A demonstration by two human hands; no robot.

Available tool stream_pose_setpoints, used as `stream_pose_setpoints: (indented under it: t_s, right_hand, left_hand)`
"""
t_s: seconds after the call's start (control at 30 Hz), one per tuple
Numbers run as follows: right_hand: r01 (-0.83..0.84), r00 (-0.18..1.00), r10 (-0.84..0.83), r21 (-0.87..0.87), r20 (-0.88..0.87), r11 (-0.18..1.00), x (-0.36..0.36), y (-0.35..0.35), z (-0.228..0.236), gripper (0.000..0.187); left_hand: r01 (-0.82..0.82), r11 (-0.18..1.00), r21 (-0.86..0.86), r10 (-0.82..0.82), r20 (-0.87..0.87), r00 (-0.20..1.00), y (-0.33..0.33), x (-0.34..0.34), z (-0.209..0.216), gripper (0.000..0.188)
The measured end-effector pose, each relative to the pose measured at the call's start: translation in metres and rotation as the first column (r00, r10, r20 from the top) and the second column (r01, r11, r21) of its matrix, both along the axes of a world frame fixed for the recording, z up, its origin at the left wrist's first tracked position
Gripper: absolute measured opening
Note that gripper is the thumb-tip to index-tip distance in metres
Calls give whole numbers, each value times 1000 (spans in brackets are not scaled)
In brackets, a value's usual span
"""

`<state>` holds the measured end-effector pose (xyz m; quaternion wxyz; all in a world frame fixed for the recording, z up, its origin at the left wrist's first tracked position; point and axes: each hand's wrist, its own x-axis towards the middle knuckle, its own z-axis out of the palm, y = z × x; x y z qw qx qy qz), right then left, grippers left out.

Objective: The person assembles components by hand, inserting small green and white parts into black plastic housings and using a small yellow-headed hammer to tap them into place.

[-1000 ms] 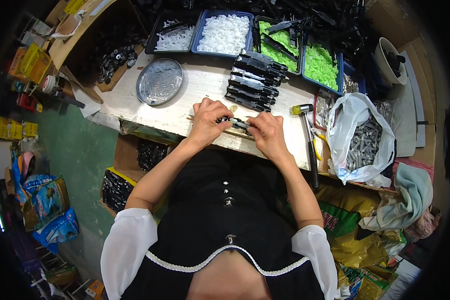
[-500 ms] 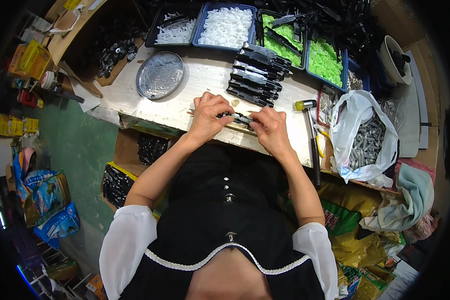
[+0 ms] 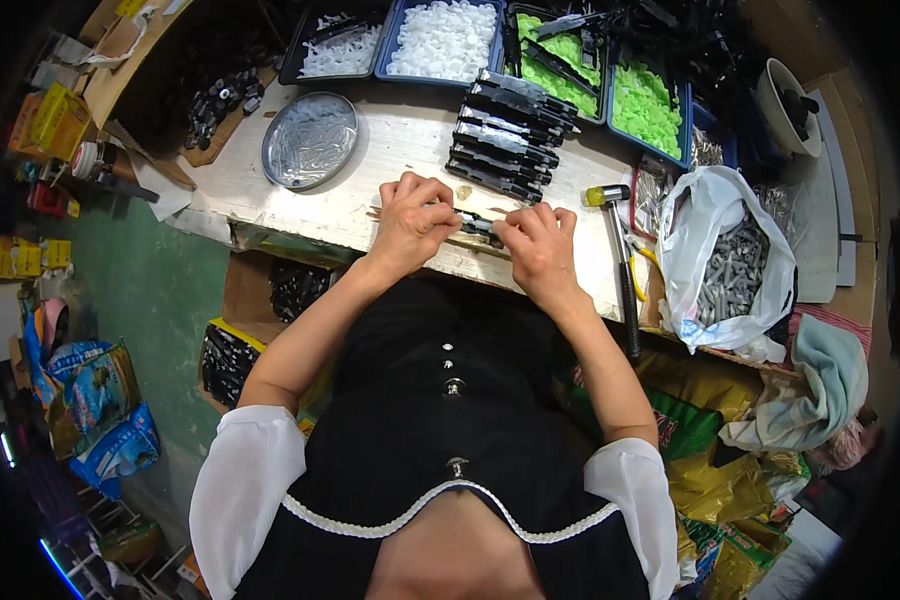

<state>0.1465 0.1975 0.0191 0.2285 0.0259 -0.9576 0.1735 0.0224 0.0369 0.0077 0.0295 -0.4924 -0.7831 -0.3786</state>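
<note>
A small, narrow black part (image 3: 480, 226) lies lengthwise between my hands at the table's front edge. My left hand (image 3: 408, 228) is closed with its fingertips at the part's left end. My right hand (image 3: 543, 252) pinches the right end. The fingers hide both ends, and the part's exact kind cannot be made out. Just beyond, a stack of long black parts (image 3: 505, 140) lies in a row on the white worktable (image 3: 395, 130). To the left of the stack sits a round metal dish (image 3: 310, 142) with thin, shiny pieces in it.
Along the back stand bins of white pieces (image 3: 445, 40) and green pieces (image 3: 642, 105). At the right lie a hammer (image 3: 625, 270), yellow-handled pliers (image 3: 650, 268) and a white plastic bag (image 3: 682, 260) of grey parts. Open boxes of black parts (image 3: 232, 365) stand below the table's left side.
The view has shifted slightly. My left fingers have changed their hold at the left end, and more of the black part shows between my hands.
</note>
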Motion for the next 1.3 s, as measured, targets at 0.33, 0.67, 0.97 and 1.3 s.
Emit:
stream_pose_setpoints:
  t_s: [0.33, 0.67, 0.97, 1.3]
  right_hand:
    - [-182, 983, 185, 170, 2, 968, 2, 16, 1, 22]
    - [-131, 968, 181, -269, 171, 954, -5, 21, -6, 13]
    - [192, 955, -202, -69, -215, 979, -71, 84, 53, 10]
    - [320, 945, -311, 448, -96, 835, -163, 133, 23, 18]
  left_hand:
    - [5, 1000, -2, -5, 9, 1000, 0, -1, -1, 5]
    - [12, 1000, -20, -12, 0, 1000, -2, -1, -8, 8]
    - [44, 998, 42, -45, 30, 999, 0, -8, -1, 12]
    - [128, 991, 39, -126, -54, 991, 0, -13, -14, 12]
